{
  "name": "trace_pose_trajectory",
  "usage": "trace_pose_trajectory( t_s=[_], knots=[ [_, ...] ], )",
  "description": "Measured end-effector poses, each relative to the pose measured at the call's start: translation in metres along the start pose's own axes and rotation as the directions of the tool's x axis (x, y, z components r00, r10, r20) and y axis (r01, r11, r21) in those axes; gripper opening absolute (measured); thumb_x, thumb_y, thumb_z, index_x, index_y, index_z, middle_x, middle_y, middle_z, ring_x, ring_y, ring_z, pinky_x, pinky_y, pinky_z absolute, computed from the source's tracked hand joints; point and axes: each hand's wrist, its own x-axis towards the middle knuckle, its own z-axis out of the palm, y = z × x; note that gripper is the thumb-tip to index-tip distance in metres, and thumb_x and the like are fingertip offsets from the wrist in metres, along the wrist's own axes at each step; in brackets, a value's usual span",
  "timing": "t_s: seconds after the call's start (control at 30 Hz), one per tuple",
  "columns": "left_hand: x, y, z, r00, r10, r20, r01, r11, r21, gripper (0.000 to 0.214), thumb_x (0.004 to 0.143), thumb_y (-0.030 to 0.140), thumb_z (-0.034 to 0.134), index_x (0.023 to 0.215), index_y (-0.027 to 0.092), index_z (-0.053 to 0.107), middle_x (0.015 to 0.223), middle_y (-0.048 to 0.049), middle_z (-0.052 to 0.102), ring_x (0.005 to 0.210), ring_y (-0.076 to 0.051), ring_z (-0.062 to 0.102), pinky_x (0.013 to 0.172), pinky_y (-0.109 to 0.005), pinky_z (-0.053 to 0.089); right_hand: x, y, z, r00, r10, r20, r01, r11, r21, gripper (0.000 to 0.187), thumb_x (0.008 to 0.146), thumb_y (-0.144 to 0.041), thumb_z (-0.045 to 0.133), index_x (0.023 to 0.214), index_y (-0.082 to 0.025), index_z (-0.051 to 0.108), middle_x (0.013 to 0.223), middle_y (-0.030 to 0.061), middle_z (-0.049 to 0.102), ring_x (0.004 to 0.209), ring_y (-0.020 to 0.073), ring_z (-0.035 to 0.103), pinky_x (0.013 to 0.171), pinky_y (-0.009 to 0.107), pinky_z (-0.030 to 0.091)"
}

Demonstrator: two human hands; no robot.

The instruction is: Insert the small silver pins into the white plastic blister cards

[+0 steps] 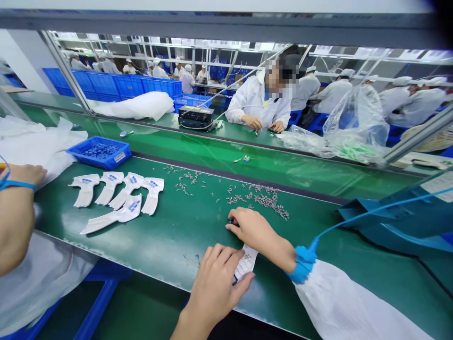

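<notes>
My left hand (214, 283) is at the near edge of the green mat (184, 236), fingers curled and thumb pinching the end of a white printed strip (247, 263). The strip runs up under my right hand (253, 231). That hand lies knuckles up on the mat, its fingers pressed together around something small and dark that I cannot make out. A blue wrist strap (300, 267) with a blue coiled cord sits on my right wrist above a white sleeve. Several tiny metal parts (265, 199) lie scattered just beyond my right hand.
Several white shaped pieces (123, 196) lie in a row at the left, behind them a blue tray (99, 152). A co-worker's bare arm (14, 212) reaches in at the far left. A person in white works across the belt (260, 101). A blue bin (399, 217) stands at the right.
</notes>
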Motion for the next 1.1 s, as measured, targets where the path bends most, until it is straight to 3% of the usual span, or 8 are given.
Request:
trace_pose_trajectory(
  t_s=[0.23,0.33,0.43,0.53,0.67,0.77,0.97,1.1],
  knots=[
    [0.000,0.000,0.000,1.000,0.004,-0.015,-0.004,1.000,-0.005,0.034,0.088,0.035,0.070,0.119,0.022,0.062,0.104,-0.0060,0.069,0.093,-0.028,0.061,0.080,-0.045,0.052,0.001,0.000,-0.001,0.999,-0.043,-0.010,0.043,0.999,-0.017,0.017,0.093,-0.017,0.050,0.093,-0.018,0.067,0.096,0.0095,0.070,0.089,0.0233,0.064,0.072,0.032,0.043],
    [0.000,-0.003,0.000,0.991,-0.035,-0.127,0.023,0.995,-0.100,0.028,0.093,0.032,0.063,0.120,0.022,0.060,0.110,-0.0074,0.068,0.096,-0.026,0.062,0.081,-0.043,0.052,-0.011,0.002,-0.010,0.999,-0.046,-0.007,0.046,0.972,0.229,0.017,0.095,-0.024,0.050,0.091,-0.019,0.066,0.091,0.0055,0.069,0.084,0.0191,0.062,0.073,0.031,0.043],
    [0.000,-0.007,-0.001,0.949,-0.137,-0.284,0.058,0.961,-0.269,0.021,0.098,0.026,0.054,0.118,0.022,0.060,0.107,-0.0068,0.068,0.092,-0.021,0.063,0.080,-0.035,0.053,-0.029,0.001,-0.012,0.993,-0.060,0.101,-0.028,0.714,0.699,0.020,0.092,-0.038,0.058,0.088,-0.019,0.065,0.084,0.0023,0.067,0.076,0.0161,0.058,0.069,0.028,0.043],
    [-0.001,-0.009,-0.001,0.920,-0.168,-0.355,0.032,0.933,-0.359,0.016,0.097,0.023,0.056,0.111,0.023,0.063,0.099,-0.0037,0.069,0.082,-0.016,0.064,0.074,-0.028,0.052,-0.047,-0.003,-0.005,0.970,-0.073,0.231,-0.183,0.402,0.897,0.031,0.083,-0.049,0.070,0.086,-0.018,0.063,0.075,-0.0009,0.061,0.068,0.0133,0.054,0.063,0.026,0.040],
    [-0.003,-0.008,-0.002,0.896,-0.136,-0.423,-0.018,0.941,-0.339,0.013,0.096,0.019,0.057,0.105,0.022,0.066,0.093,-0.0023,0.071,0.080,-0.015,0.065,0.074,-0.027,0.052,-0.055,-0.007,0.010,0.974,-0.015,0.226,-0.213,0.282,0.936,0.037,0.077,-0.049,0.077,0.084,-0.017,0.062,0.072,-0.0024,0.057,0.065,0.0114,0.051,0.061,0.025,0.038],
    [-0.003,-0.007,-0.003,0.891,-0.129,-0.434,-0.018,0.948,-0.318,0.012,0.095,0.017,0.058,0.100,0.022,0.067,0.087,-0.0007,0.071,0.078,-0.014,0.064,0.072,-0.026,0.051,-0.055,-0.008,0.016,0.987,0.012,0.160,-0.156,0.310,0.938,0.033,0.081,-0.047,0.073,0.086,-0.017,0.062,0.076,-0.0009,0.059,0.069,0.0130,0.054,0.063,0.026,0.041],
    [-0.002,-0.007,0.001,0.876,-0.134,-0.464,0.016,0.968,-0.251,0.007,0.092,0.017,0.061,0.090,0.021,0.066,0.079,0.0008,0.068,0.074,-0.014,0.063,0.069,-0.025,0.048,-0.065,-0.019,0.007,0.997,0.042,-0.059,0.008,0.743,0.669,0.018,0.093,-0.034,0.057,0.096,-0.022,0.070,0.088,0.0027,0.069,0.078,0.0177,0.059,0.070,0.030,0.043],
    [-0.003,-0.008,0.003,0.902,-0.054,-0.427,-0.031,0.981,-0.191,0.009,0.094,0.016,0.059,0.089,0.020,0.065,0.079,-0.0008,0.068,0.074,-0.016,0.062,0.070,-0.028,0.048,-0.072,-0.018,0.005,0.993,0.021,-0.116,0.048,0.828,0.558,0.021,0.095,-0.034,0.054,0.091,-0.024,0.071,0.087,0.0020,0.070,0.079,0.0186,0.061,0.071,0.030,0.041]
  ],
)
